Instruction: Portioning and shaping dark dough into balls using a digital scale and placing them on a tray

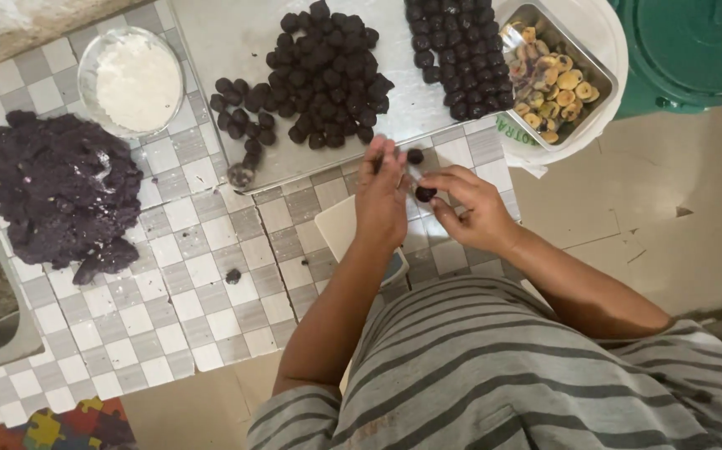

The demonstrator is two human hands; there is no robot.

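My right hand [471, 210] pinches a small dark purple dough ball [425, 194] between thumb and fingers. My left hand [382, 198] is right beside it with its back to the camera and fingers stretched up; what its fingertips hold is hidden. One loose ball [415, 155] lies just above both hands on the checkered cloth [169, 275]. A metal tray [228, 33] beyond the hands carries several dark balls in a heap [323, 71] and in rows [457, 58].
A big lump of purple dough [48, 192] lies at the left, a glass bowl of white flour [132, 79] behind it. A metal tin of yellow pieces [553, 75] sits in a white bowl [607, 33], a green container [694, 50] beside it. A white flat object [336, 227] lies under my left wrist.
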